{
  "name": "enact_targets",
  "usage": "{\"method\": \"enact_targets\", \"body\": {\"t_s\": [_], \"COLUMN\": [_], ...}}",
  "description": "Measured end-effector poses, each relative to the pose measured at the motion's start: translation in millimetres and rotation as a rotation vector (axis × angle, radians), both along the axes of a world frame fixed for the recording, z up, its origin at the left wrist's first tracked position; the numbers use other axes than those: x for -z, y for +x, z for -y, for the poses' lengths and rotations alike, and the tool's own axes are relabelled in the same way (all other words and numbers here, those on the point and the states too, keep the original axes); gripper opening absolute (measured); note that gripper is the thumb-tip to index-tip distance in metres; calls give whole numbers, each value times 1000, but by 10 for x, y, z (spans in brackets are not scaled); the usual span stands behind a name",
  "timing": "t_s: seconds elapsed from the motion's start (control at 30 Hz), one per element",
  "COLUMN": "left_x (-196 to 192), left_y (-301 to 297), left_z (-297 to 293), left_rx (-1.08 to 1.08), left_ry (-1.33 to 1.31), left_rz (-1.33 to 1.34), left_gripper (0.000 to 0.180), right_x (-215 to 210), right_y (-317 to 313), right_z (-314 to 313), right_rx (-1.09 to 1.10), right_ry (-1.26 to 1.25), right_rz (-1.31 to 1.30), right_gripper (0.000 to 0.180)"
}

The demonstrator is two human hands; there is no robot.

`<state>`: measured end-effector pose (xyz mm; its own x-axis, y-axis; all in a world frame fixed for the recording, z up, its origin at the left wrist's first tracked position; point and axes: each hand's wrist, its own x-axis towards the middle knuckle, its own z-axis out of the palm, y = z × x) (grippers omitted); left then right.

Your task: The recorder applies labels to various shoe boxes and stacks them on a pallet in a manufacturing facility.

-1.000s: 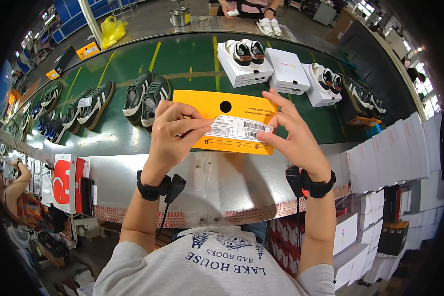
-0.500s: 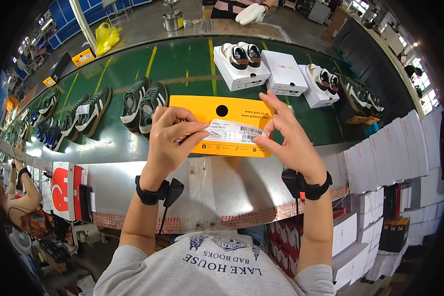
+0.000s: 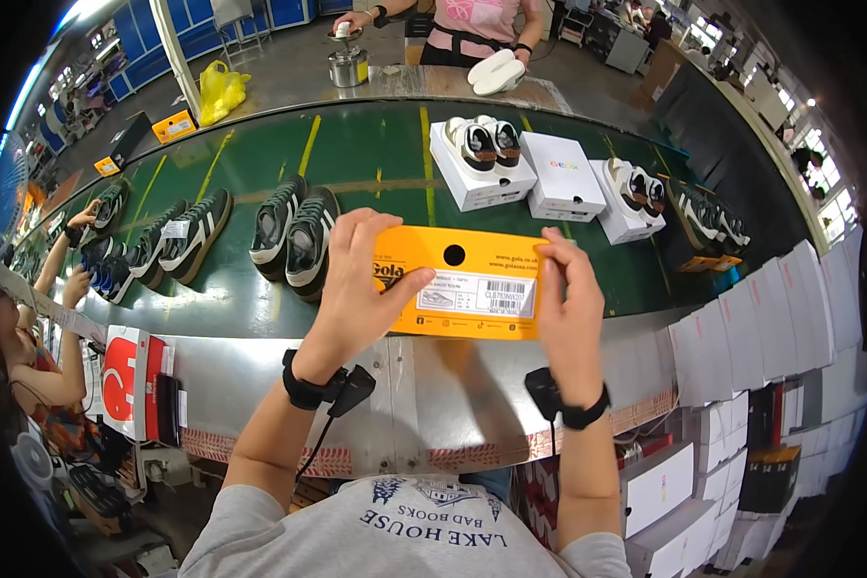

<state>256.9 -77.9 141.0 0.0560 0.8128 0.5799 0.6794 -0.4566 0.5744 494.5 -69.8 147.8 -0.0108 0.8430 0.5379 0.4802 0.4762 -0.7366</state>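
Note:
A yellow shoebox [image 3: 424, 249] faces me with its end panel, which has a round black hole near the upper edge. On this panel lies a white label [image 3: 462, 293] with a barcode and a small shoe drawing. My left hand [image 3: 354, 289] is closed round the box's left end, its thumb pressed at the label's left edge. At the right end my right hand [image 3: 570, 308] grips the side, fingers curled along the edge. The rest of the box is hidden behind the panel. Beyond my left hand stands a pair of dark green sneakers [image 3: 310, 236] with white stripes.
A green conveyor belt [image 3: 356, 159] carries more sneakers [image 3: 197, 231] and white shoeboxes [image 3: 564, 178]. A metal ledge [image 3: 250, 385] runs along my side. White boxes [image 3: 660, 486] are stacked at right. One co-worker [image 3: 477, 24] stands across; another's arm [image 3: 63, 356] reaches in at left.
Both hands have shifted from pinching and pressing the label to holding the ends of the yellow shoebox. The label now lies flat, and the box sits slightly lower in view.

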Motion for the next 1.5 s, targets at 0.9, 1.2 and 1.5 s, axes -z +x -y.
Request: {"method": "enact_targets", "body": {"t_s": [0.9,1.2,1.5], "left_x": [36,394,1435], "left_y": [110,-393,-1443], "left_z": [246,49,-761], "left_rx": [146,443,-245], "left_ry": [4,-356,-359], "left_rz": [4,465,-864], "left_gripper": [71,75,85], "right_x": [-96,-44,-148], "right_y": [104,-29,215], "right_z": [489,463,499], "right_rx": [28,-92,-114], "right_ry": [169,146,161], "right_rz": [870,885,867], "right_gripper": [106,99,95]}}
